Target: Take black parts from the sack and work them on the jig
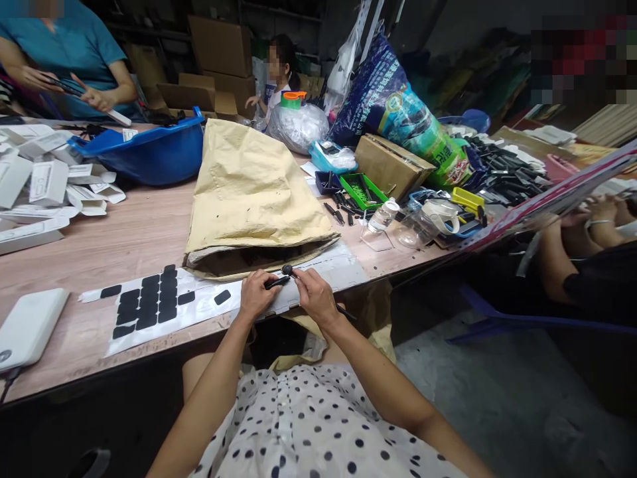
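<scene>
At the table's front edge my left hand (255, 294) is closed on a slim black piece (277, 282) that points to the right. My right hand (316, 296), also closed, grips a small black part with a round head (287, 269). The two parts are close together; whether they touch I cannot tell. Just beyond my hands lies a large tan paper sack (249, 186), its dark mouth facing me. To the left, a white sheet (142, 338) carries rows of black rounded-square stickers (149, 299), with one loose sticker (222, 297) nearer my left hand.
A blue basin (149, 153), white boxes (47, 179) and a white power bank (34, 325) occupy the left. Right of the sack are a green tray (362, 189), a bottle (383, 216), a cardboard box (391, 162) and heaped black parts (502, 172). Other people sit around the table.
</scene>
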Demonstrator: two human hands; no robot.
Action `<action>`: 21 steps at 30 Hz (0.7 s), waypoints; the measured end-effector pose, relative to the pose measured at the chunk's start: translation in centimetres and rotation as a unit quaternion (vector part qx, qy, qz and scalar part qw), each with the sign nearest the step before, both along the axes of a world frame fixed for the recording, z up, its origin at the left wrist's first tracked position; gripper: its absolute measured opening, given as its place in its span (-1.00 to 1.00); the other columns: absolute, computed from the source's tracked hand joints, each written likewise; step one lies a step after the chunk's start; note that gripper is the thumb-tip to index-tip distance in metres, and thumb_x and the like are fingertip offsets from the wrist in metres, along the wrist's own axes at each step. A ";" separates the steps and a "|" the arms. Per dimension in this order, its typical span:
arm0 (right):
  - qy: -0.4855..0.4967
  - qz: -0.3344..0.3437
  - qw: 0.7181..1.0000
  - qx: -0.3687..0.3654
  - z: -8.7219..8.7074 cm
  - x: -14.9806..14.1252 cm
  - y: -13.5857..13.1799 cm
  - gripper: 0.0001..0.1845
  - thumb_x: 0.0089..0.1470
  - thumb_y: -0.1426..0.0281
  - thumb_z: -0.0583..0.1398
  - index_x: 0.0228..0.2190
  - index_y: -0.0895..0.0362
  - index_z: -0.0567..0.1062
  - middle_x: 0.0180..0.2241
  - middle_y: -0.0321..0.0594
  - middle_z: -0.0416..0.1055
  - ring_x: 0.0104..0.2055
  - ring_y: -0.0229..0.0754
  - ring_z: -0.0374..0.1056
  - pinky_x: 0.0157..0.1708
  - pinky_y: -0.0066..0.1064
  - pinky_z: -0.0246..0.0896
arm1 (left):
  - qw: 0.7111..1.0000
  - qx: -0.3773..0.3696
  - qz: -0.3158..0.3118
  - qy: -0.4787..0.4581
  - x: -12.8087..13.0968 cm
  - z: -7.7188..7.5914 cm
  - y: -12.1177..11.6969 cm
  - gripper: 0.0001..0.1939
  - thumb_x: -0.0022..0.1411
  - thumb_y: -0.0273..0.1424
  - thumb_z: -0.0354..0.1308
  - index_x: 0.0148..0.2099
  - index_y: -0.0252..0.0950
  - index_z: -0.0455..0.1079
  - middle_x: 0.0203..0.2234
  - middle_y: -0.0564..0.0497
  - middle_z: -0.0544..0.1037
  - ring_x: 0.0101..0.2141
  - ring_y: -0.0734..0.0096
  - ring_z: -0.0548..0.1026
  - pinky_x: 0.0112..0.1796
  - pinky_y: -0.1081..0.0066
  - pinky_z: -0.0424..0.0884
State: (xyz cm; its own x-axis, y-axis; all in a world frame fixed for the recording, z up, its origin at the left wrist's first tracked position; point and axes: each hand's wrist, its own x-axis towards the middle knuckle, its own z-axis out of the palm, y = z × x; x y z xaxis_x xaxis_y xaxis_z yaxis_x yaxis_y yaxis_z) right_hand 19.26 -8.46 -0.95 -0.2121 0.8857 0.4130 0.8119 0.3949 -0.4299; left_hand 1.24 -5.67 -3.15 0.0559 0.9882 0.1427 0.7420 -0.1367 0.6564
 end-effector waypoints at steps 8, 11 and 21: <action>-0.031 -0.033 0.999 -0.005 -0.8 1.4 1.1 -0.60 0.28 0.45 0.04 0.05 0.00 0.52 -0.19 -0.17 0.48 -0.14 -0.16 0.41 -0.13 -0.44 0.31 | 1.000 -0.002 -0.003 0.005 -0.1 0.0 0.0 -0.86 0.06 -0.36 0.28 -0.26 -0.12 0.57 -0.34 0.03 0.58 -0.20 0.18 0.48 -0.14 0.25 0.36; -0.063 -0.047 0.997 0.002 -1.0 2.8 2.6 -0.62 0.27 0.46 0.06 0.01 -0.01 0.54 -0.21 -0.17 0.47 -0.15 -0.14 0.38 -0.15 -0.42 0.29 | 1.000 -0.001 -0.004 0.013 0.0 0.1 0.0 -0.86 0.07 -0.34 0.27 -0.26 -0.13 0.56 -0.34 0.02 0.57 -0.19 0.18 0.47 -0.13 0.25 0.35; -0.129 -0.055 0.990 0.014 -3.0 5.1 5.4 -0.73 0.26 0.39 0.11 -0.10 0.04 0.58 -0.26 -0.11 0.43 -0.18 -0.07 0.24 -0.20 -0.33 0.12 | 0.999 0.007 -0.011 0.037 0.0 0.2 -0.1 -0.87 0.13 -0.26 0.26 -0.26 -0.15 0.54 -0.36 0.01 0.55 -0.20 0.17 0.46 -0.15 0.25 0.34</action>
State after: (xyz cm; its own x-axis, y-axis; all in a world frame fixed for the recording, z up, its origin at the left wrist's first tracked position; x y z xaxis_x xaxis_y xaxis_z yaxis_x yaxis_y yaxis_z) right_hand 24.35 -3.06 -3.95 -0.2165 0.8987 0.3814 0.9324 0.3061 -0.1921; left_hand 1.22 -5.80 -2.96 0.0879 0.9847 0.1502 0.7854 -0.1612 0.5977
